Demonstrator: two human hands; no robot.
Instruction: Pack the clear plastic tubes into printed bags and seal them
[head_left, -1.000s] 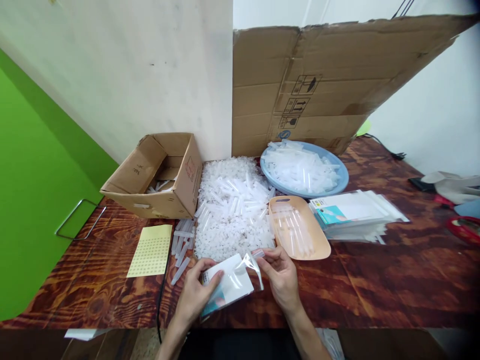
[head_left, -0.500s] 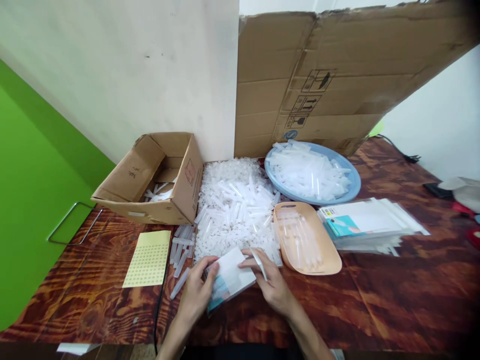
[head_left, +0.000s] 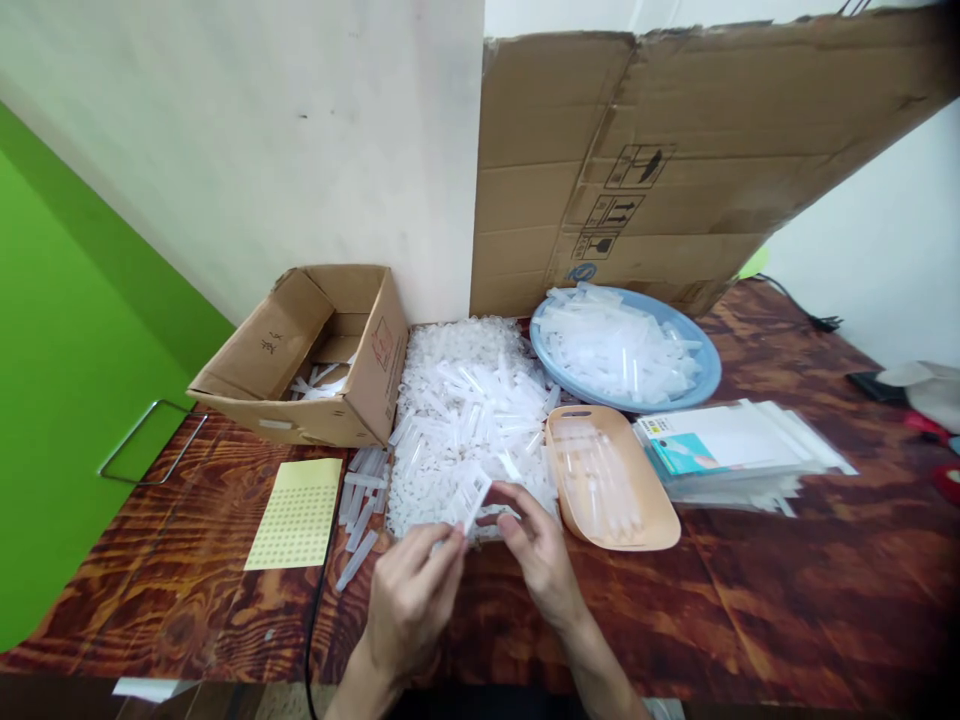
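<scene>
My left hand (head_left: 420, 590) pinches a small packet, a white card in a clear plastic bag (head_left: 470, 498), at its lower end. The packet is tilted up on edge, its back with small dark print turned partly toward me. My right hand (head_left: 534, 545) is beside the packet's right edge, thumb and fingers curved and apart. Its fingertips are close to the packet; whether they touch it I cannot tell. Just beyond the fingers shows a small white strip (head_left: 511, 466). Behind both hands spreads a heap of translucent plastic tubes and small clear pieces (head_left: 480, 400).
A peach tray (head_left: 664, 515) holds clear tubes. Behind it stands a blue basin (head_left: 709, 375) piled with tubes. Bagged cards (head_left: 720, 440) are stacked at right. At left are an open cardboard box (head_left: 300, 420), a yellow sticker sheet (head_left: 296, 515), loose tubes (head_left: 358, 560) and a black cord (head_left: 319, 610).
The packet has turned from lying flat, blue print showing, to tilted on edge. My left hand has rolled over with it. The white strip is no longer between my right fingers.
</scene>
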